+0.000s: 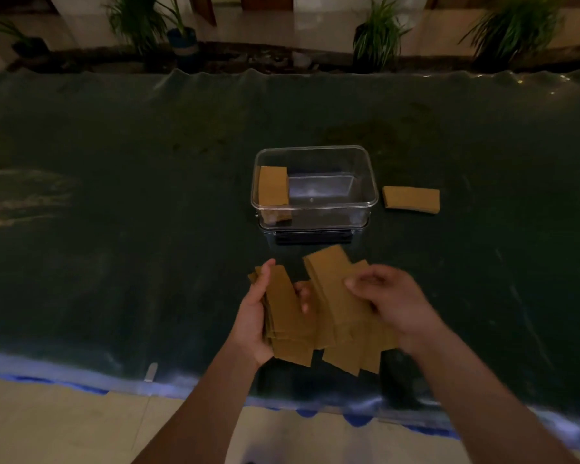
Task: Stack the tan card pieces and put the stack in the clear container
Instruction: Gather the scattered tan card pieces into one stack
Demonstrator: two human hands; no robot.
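Note:
My left hand (253,321) grips a small stack of tan card pieces (287,316) near the table's front edge. My right hand (394,301) holds a fanned bunch of tan card pieces (340,296) just to the right of that stack, fingers curled over them. Behind both hands stands the clear container (315,209), open at the top, with a stack of tan cards (274,185) leaning inside its left end. Another tan card stack (411,199) lies flat on the table right of the container.
The table is covered by a dark green cloth (114,229) with a blue-edged front border. Potted plants (379,31) line the floor beyond the far edge. Pale floor tiles (64,426) show below the near edge.

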